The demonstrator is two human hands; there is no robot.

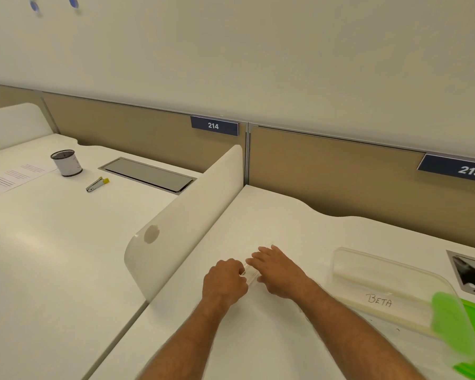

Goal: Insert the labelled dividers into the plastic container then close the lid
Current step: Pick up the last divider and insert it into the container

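Note:
Thin pale dividers [250, 275] lie on the white desk, mostly hidden by my hands. My left hand [225, 281] has its fingers curled and pinches their near-left end. From the right, my right hand [279, 270] covers them with fingers stretched out and the thumb at their edge. The clear plastic container [348, 264] stands to the right of my hands, apart from them. A divider marked BETA [379, 300] lies in it. The green lid [450, 327] is swung open at the container's near-right end.
A white curved partition [187, 215] rises just left of my hands. A cable hatch [469, 272] is set into the desk at the right edge. The neighbouring desk on the left holds a small tin [66, 163], a stapler [97, 184] and printed sheets [8, 178].

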